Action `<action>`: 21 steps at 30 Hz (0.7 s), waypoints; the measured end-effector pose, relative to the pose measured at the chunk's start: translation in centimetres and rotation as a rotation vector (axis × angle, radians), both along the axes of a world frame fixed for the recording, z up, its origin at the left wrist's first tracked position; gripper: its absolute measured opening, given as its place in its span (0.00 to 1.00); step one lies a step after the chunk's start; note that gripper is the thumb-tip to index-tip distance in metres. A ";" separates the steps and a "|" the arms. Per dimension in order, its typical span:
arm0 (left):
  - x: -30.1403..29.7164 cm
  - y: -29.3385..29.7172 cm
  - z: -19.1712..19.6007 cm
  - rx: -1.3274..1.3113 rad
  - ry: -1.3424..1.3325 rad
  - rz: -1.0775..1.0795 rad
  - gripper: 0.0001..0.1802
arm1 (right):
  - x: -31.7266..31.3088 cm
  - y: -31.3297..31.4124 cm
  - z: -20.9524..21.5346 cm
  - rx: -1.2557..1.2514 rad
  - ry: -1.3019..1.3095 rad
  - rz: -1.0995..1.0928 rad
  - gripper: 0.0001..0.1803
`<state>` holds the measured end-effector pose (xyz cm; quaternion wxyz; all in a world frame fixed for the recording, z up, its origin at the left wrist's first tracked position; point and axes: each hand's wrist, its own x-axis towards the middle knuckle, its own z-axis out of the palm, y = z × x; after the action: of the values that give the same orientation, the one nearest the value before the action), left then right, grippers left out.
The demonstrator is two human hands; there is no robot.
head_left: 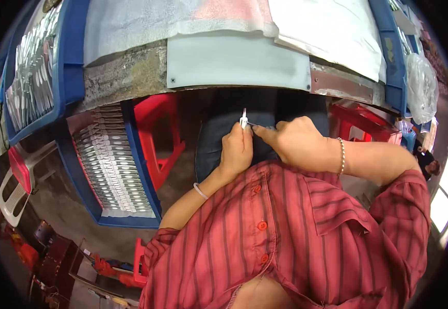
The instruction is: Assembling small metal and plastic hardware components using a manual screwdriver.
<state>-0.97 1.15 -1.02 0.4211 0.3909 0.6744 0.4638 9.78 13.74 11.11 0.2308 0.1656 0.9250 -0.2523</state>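
A worn bench (131,72) edge curves above your lap. Your left hand (237,149) pinches a small white part (243,120) upright between its fingertips, just below the bench edge. Your right hand (293,141) is closed on a thin metal piece (260,125) that meets the part. Left of you, a blue tray (144,170) holds rows of silvery pieces (108,165); another blue tray (72,62) on the bench holds more.

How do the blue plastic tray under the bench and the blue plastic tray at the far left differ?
The blue plastic tray under the bench sits lower, left of the hands, its small silvery parts in neat rows. The blue plastic tray at the far left rests on the bench top, its parts less orderly. Both are blue, rectangular and full.
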 end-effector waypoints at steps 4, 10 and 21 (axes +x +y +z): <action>0.0 0.6 -0.2 0.050 0.031 -0.005 0.08 | 0.4 0.9 -1.1 -0.175 0.282 -0.306 0.22; -0.1 0.2 -0.3 -0.038 -0.095 0.009 0.11 | -0.1 0.7 0.0 0.130 0.066 0.160 0.24; -0.1 0.6 -0.6 0.016 0.060 -0.049 0.10 | 1.5 0.3 -2.4 -0.950 0.046 -1.098 0.21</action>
<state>-1.07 1.71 -1.65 0.4087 0.4242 0.6735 0.4466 11.31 14.02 8.76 0.0981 0.4827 0.5038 -0.7096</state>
